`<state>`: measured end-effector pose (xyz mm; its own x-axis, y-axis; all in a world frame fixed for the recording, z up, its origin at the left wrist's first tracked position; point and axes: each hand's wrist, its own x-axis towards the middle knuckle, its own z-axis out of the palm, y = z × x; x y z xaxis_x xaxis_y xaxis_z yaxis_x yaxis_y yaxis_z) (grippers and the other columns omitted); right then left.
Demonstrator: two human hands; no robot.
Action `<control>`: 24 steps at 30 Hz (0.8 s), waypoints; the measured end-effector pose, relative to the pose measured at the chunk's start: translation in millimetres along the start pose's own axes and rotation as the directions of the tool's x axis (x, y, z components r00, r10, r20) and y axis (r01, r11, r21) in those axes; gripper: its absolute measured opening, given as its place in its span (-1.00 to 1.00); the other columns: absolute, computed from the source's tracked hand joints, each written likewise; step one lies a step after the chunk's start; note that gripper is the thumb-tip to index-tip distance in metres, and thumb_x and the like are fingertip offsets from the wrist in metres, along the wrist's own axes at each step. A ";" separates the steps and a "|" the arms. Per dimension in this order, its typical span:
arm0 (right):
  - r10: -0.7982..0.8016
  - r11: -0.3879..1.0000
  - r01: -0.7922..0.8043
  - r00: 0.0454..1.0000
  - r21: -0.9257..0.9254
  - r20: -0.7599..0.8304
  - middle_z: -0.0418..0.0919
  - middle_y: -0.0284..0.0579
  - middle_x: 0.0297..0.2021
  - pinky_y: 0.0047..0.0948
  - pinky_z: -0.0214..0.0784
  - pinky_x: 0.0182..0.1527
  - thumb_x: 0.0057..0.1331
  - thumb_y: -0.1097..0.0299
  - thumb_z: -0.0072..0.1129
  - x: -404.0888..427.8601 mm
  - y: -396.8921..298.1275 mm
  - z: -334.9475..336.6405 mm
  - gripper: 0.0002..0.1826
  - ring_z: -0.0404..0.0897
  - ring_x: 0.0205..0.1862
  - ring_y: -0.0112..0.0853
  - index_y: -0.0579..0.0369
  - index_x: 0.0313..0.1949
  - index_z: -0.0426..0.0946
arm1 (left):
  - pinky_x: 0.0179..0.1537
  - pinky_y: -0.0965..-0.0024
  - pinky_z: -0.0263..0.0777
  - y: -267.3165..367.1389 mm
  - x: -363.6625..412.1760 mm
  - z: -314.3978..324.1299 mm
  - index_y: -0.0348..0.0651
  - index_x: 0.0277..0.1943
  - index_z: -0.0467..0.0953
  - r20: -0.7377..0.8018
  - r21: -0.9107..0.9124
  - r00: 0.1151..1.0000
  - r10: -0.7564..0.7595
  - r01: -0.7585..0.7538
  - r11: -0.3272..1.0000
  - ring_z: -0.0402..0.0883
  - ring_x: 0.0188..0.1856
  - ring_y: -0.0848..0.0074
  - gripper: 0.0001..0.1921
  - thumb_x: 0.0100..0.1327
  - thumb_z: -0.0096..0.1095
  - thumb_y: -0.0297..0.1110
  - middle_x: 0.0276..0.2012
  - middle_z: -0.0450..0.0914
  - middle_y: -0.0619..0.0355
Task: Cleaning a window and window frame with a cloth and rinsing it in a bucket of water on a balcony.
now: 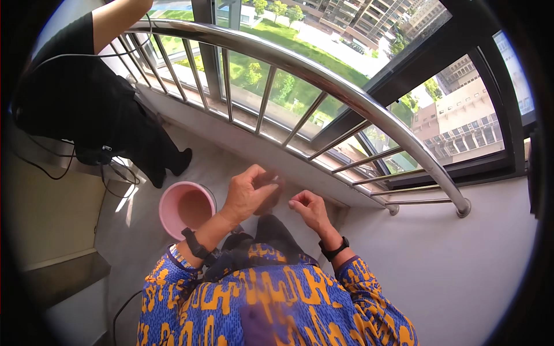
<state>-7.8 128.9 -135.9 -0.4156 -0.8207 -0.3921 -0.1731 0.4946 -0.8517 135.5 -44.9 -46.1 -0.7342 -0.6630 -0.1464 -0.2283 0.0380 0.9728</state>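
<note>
My left hand (246,192) is raised in front of my body, its fingers curled and the thumb stretched towards them. Blur around the fingertips hides whether anything is between them. To its right, my right hand (310,210) is held up with the fingers bent in and the thumb against the index finger; nothing shows in it. The two hands are apart. Beside my left forearm, a pink plastic bucket (168,210) stands on the floor with murky brownish liquid inside.
A curved stainless steel railing (298,56) runs before the dark-framed windows (415,65). At the left, a person in black clothes (82,95) stands close by, near loose cables (119,175). A white wall (433,268) rises at my right. The floor (130,246) is grey.
</note>
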 end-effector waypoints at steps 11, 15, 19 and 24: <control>-0.360 0.850 0.367 0.928 0.378 -0.093 0.53 -0.16 -0.17 -0.43 0.41 -0.14 0.22 0.34 0.12 90.4 -5.5 59.5 -0.65 0.52 -0.20 -0.39 0.13 0.00 0.44 | -0.20 0.26 0.40 -60.9 17.7 48.7 -0.19 -0.27 0.45 0.201 0.384 0.978 0.047 -0.123 0.915 0.49 -0.14 0.22 -0.75 -0.01 0.33 -0.36 -0.24 0.52 0.04; -0.540 0.805 0.547 0.836 -0.227 0.098 0.55 -0.07 -0.25 -0.44 0.42 -0.19 0.18 0.43 0.11 133.0 -8.5 13.3 -0.74 0.56 -0.26 -0.40 0.11 -0.10 0.45 | 0.09 0.27 0.32 -84.1 30.8 47.9 -0.20 -0.03 0.47 0.358 0.241 0.921 0.156 -0.252 0.937 0.44 0.06 0.13 -0.56 -0.03 0.35 -0.37 -0.04 0.50 -0.03; -0.261 0.878 0.385 0.883 0.285 -0.391 0.55 0.01 -0.33 -0.38 0.42 -0.26 0.02 0.45 0.16 176.6 96.3 -16.2 -0.76 0.55 -0.33 -0.19 0.07 -0.26 0.48 | 0.02 0.38 0.39 -107.5 24.0 26.8 -0.22 0.02 0.46 0.328 0.153 0.921 -0.209 0.167 0.974 0.53 -0.03 0.34 -0.60 0.08 0.28 -0.45 -0.07 0.56 0.04; -0.335 0.939 0.321 0.936 -0.124 -0.110 0.36 -0.22 -0.55 -0.60 0.24 -0.60 0.21 0.44 -0.12 228.4 88.3 -17.2 -0.88 0.44 -0.50 -0.43 0.12 -0.49 0.30 | -0.05 0.53 0.43 -147.0 2.8 -5.3 -0.28 0.03 0.45 0.256 -0.044 0.848 -0.465 0.491 0.870 0.57 -0.15 0.58 -0.66 0.16 0.19 -0.52 -0.16 0.61 0.10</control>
<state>-133.3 -10.0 -294.7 -0.4290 -0.9022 -0.0440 -0.4065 0.2363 -0.8826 170.4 -56.3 -188.6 -0.6800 -0.3879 -0.6222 -0.5306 -0.3253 0.7827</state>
